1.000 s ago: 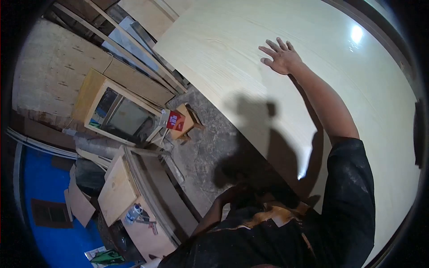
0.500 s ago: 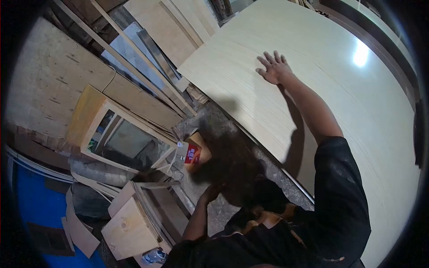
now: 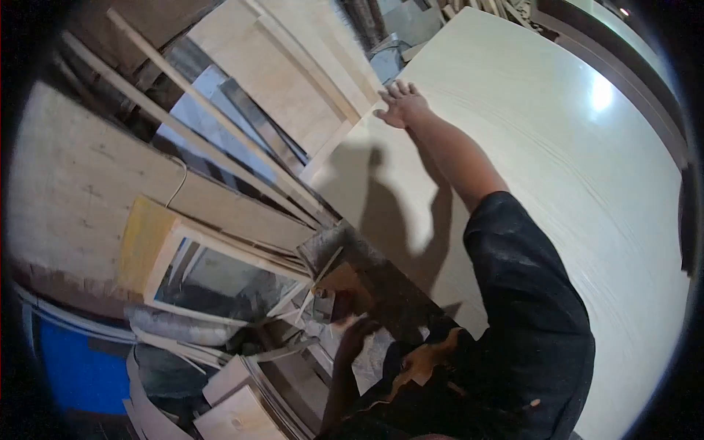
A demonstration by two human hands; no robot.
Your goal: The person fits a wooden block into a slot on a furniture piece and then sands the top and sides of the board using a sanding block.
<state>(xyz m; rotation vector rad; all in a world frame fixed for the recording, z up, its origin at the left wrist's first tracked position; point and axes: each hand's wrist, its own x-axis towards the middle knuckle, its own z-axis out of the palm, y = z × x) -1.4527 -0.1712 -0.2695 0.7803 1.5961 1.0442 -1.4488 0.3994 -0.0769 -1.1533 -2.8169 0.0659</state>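
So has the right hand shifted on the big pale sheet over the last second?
Yes. The right hand has slid across the pale sheet toward its far left edge, where the leaning boards stand.

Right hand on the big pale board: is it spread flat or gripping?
Spread flat. The right hand lies palm-down with fingers fanned out near the corner of the pale board; nothing is curled around the edge.

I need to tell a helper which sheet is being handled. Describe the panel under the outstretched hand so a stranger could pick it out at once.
Start at the stack of timber strips and plywood boards leaning along the left. Just right of it lies the large pale panel, filling the right half of the view, with the right hand flat near its far left corner. Unlike the rough brown boards, it is smooth, cream, fine-grained and glossy enough to reflect a lamp.
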